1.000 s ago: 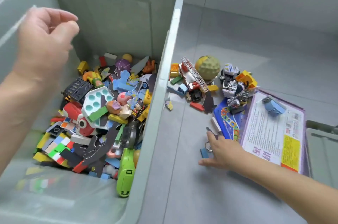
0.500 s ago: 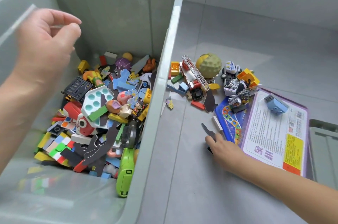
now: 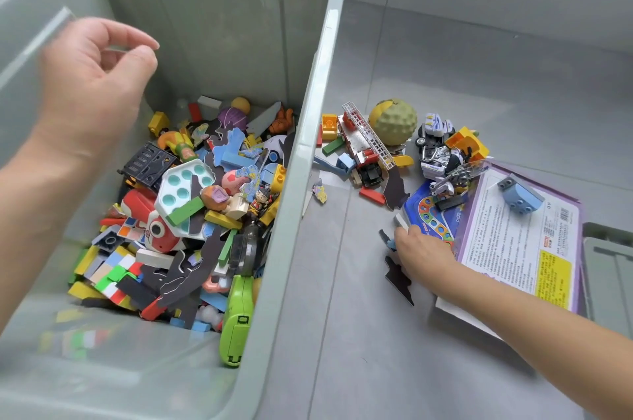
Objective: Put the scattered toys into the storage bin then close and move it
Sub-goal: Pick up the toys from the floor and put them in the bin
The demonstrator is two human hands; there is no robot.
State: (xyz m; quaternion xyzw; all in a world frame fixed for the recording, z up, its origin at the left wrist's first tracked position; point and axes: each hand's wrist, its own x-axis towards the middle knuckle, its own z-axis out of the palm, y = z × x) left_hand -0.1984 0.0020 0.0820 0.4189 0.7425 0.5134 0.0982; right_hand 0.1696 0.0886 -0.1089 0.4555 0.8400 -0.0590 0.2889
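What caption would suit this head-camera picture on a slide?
Left hand hovers over the toy-filled storage bin while right hand reaches dark flat pieces on the floor.

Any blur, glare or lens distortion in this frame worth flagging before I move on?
Head view: the left hand is slightly motion-blurred; the storage bin rim looks bowed by the wide-angle lens; its glossy near wall faintly mirrors the toys; light on the floor is soft, shadows weak.
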